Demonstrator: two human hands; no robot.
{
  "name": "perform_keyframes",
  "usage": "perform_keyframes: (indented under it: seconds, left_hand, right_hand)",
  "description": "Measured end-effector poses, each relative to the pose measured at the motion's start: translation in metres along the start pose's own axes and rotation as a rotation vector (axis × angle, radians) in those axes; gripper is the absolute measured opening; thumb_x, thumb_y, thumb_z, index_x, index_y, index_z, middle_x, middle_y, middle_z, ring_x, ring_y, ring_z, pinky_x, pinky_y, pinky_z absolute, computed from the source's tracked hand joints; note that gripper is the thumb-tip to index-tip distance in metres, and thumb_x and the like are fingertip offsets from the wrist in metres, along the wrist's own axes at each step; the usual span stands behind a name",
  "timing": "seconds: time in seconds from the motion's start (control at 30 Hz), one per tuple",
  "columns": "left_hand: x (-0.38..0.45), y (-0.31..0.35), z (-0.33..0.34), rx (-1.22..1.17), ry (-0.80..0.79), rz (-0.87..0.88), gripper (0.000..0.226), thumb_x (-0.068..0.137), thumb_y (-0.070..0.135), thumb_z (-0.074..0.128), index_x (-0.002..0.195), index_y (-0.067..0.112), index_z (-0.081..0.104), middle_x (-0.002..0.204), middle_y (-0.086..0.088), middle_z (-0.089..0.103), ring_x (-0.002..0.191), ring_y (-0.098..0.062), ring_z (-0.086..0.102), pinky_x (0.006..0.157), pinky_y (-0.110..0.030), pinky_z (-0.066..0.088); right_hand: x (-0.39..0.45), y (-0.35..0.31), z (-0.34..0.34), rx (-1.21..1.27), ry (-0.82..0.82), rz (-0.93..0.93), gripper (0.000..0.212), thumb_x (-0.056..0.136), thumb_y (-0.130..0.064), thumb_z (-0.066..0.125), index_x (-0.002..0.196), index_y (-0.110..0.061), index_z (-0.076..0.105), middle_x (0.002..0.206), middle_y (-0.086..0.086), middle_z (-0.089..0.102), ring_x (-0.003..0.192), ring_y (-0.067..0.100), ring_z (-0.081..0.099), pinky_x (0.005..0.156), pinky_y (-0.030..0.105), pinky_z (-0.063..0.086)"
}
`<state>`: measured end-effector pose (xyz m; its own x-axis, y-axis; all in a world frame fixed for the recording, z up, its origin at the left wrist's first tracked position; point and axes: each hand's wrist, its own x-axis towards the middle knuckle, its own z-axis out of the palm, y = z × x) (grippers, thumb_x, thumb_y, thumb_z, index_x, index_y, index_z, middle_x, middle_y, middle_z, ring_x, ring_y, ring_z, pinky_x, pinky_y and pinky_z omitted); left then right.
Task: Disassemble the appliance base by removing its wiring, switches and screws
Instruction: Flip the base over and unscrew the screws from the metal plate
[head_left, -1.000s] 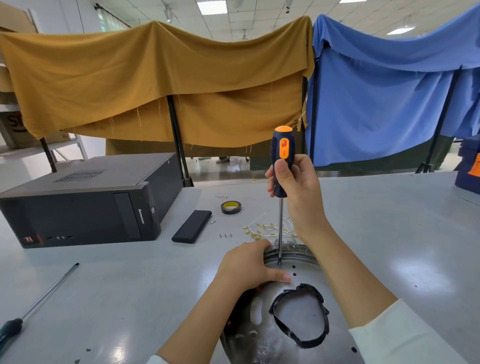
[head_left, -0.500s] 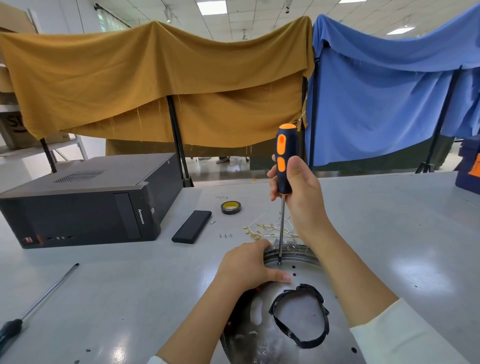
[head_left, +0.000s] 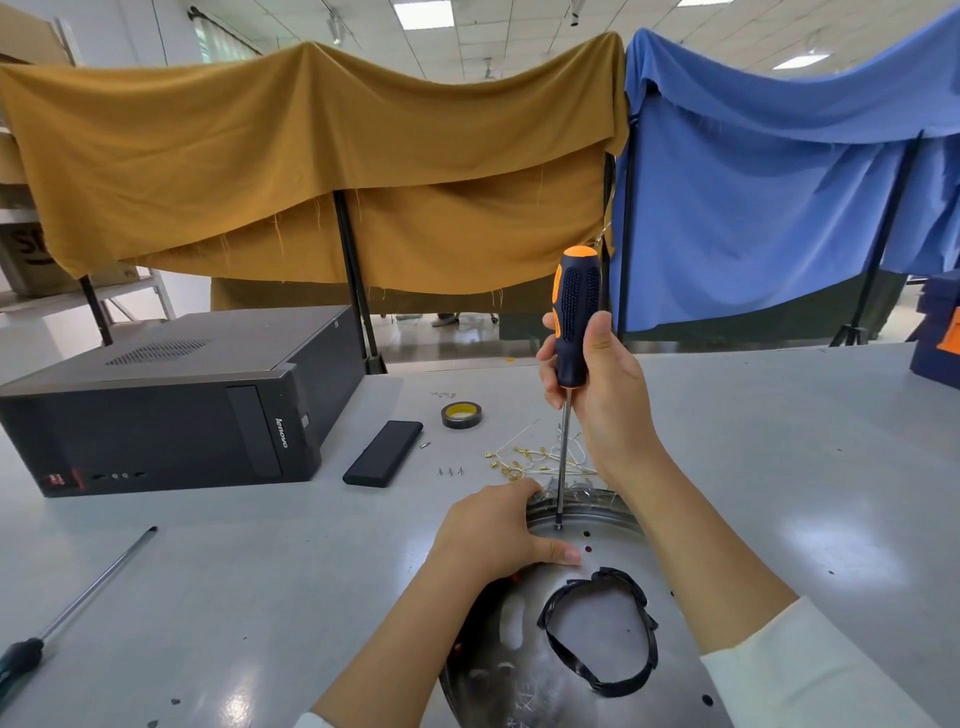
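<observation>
Draped mustard cloth (head_left: 311, 171) and blue cloth (head_left: 769, 197) hang on black stands behind a wide grey table (head_left: 208, 587). Far to the left of the left hand, a black computer case (head_left: 171, 405) lies flat on that table. The round metal appliance base (head_left: 566, 644) sits at the near edge, directly under both forearms, with a ring of black tape (head_left: 597, 634) stuck to its face just below the left thumb.

The left hand (head_left: 493, 530) lies on the base's upper left rim, fingers curled over the edge and thumb stretched flat along the metal. The right hand (head_left: 597, 379) grips the black and orange screwdriver (head_left: 571, 338) by its handle, shaft upright, tip planted on a screw (head_left: 558, 526) just beyond the left thumb. Compared with 1.0 s ago, the handle has rotated in the grip: the orange inlay that faced the camera now faces left, and black ribbing shows. The tip sits at the same spot, and the left hand has not shifted.

Beyond the left hand lie loose wires with brass terminals (head_left: 524, 460), a black rectangular block (head_left: 383, 453), a roll of tape (head_left: 461, 414) and 3 small screws (head_left: 450, 472). Well to that hand's left lies a second screwdriver (head_left: 78, 603).
</observation>
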<state>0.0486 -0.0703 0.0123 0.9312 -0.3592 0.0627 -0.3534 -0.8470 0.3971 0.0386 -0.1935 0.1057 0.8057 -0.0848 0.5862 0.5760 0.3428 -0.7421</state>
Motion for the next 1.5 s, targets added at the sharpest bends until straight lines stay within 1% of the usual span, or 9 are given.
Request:
perform_keyframes:
  seconds: [0.2, 0.33, 0.43, 0.63, 0.83, 1.03, 1.23, 1.4, 1.5]
  left_hand:
    - [0.0003, -0.0008, 0.0003, -0.002, 0.001, 0.004, 0.071, 0.055, 0.078, 0.065, 0.105, 0.030, 0.049, 0.100, 0.010, 0.060, 0.092, -0.016, 0.055, 0.068, -0.029, 0.037]
    - [0.0007, -0.0009, 0.0004, 0.006, -0.002, 0.004, 0.074, 0.056, 0.078, 0.065, 0.108, 0.028, 0.050, 0.102, 0.008, 0.060, 0.094, -0.017, 0.055, 0.069, -0.029, 0.039]
    - [0.0011, -0.0006, 0.0003, 0.014, -0.004, 0.003, 0.077, 0.056, 0.078, 0.064, 0.111, 0.027, 0.050, 0.104, 0.008, 0.061, 0.096, -0.017, 0.056, 0.071, -0.029, 0.040]
    - [0.0004, -0.0001, 0.0008, 0.022, -0.006, 0.001, 0.079, 0.056, 0.078, 0.064, 0.114, 0.027, 0.050, 0.108, 0.007, 0.061, 0.100, -0.018, 0.057, 0.075, -0.030, 0.042]
    - [0.0007, -0.0007, 0.0011, 0.014, -0.006, -0.004, 0.079, 0.056, 0.078, 0.065, 0.115, 0.028, 0.049, 0.110, 0.007, 0.061, 0.102, -0.019, 0.056, 0.073, -0.029, 0.040]
    - [0.0001, -0.0002, 0.0007, 0.017, 0.005, 0.004, 0.076, 0.056, 0.078, 0.064, 0.109, 0.026, 0.051, 0.104, 0.008, 0.061, 0.096, -0.018, 0.057, 0.072, -0.029, 0.041]
    - [-0.0007, 0.0009, 0.0001, 0.007, -0.004, 0.003, 0.079, 0.055, 0.078, 0.064, 0.116, 0.030, 0.049, 0.112, 0.008, 0.060, 0.103, -0.018, 0.056, 0.075, -0.029, 0.040]
    - [-0.0042, 0.0023, -0.0019, -0.003, 0.001, 0.018, 0.077, 0.056, 0.078, 0.064, 0.119, 0.039, 0.041, 0.110, 0.009, 0.062, 0.103, -0.018, 0.058, 0.074, -0.029, 0.041]
    - [-0.0080, 0.0052, -0.0043, -0.037, 0.037, 0.071, 0.071, 0.058, 0.072, 0.067, 0.114, 0.049, 0.029, 0.110, 0.013, 0.061, 0.101, -0.013, 0.059, 0.073, -0.029, 0.042]
  right_hand:
    - [-0.0002, 0.0016, 0.0022, -0.075, 0.001, -0.018, 0.036, 0.084, -0.036, 0.061, 0.103, -0.016, 0.038, 0.072, 0.000, 0.053, 0.056, 0.010, 0.045, 0.047, 0.020, 0.039]
    - [-0.0001, 0.0064, 0.0001, -0.103, 0.034, -0.010, 0.026, 0.091, -0.039, 0.044, 0.105, -0.020, 0.052, 0.079, -0.002, 0.060, 0.065, 0.008, 0.052, 0.056, 0.022, 0.043]
    - [0.0016, 0.0065, -0.0016, -0.006, 0.050, 0.015, 0.035, 0.097, -0.042, 0.035, 0.109, -0.015, 0.053, 0.075, -0.004, 0.060, 0.064, 0.008, 0.050, 0.052, 0.020, 0.040]
    - [0.0021, 0.0038, -0.0006, -0.046, 0.047, -0.011, 0.034, 0.086, -0.032, 0.063, 0.103, -0.017, 0.038, 0.073, -0.002, 0.053, 0.059, 0.009, 0.046, 0.047, 0.017, 0.038]
    - [0.0004, 0.0050, -0.0010, -0.008, 0.011, 0.027, 0.027, 0.098, -0.038, 0.039, 0.107, -0.016, 0.053, 0.077, -0.002, 0.059, 0.064, 0.009, 0.050, 0.049, 0.020, 0.037]
    - [0.0003, 0.0033, -0.0015, -0.075, 0.051, -0.005, 0.025, 0.089, -0.026, 0.062, 0.103, -0.019, 0.042, 0.073, -0.003, 0.055, 0.059, 0.010, 0.048, 0.047, 0.018, 0.040]
    - [0.0011, 0.0044, -0.0007, -0.038, -0.004, 0.029, 0.027, 0.090, -0.040, 0.042, 0.105, -0.019, 0.052, 0.081, 0.001, 0.056, 0.061, 0.010, 0.049, 0.047, 0.021, 0.037]
    - [-0.0001, 0.0048, -0.0018, -0.070, 0.043, 0.018, 0.035, 0.085, -0.031, 0.063, 0.106, -0.018, 0.038, 0.074, -0.007, 0.052, 0.056, 0.008, 0.043, 0.045, 0.019, 0.037]
    - [-0.0016, 0.0060, -0.0021, -0.102, 0.055, 0.013, 0.027, 0.088, -0.036, 0.054, 0.105, -0.016, 0.048, 0.076, -0.003, 0.055, 0.060, 0.009, 0.049, 0.048, 0.021, 0.040]
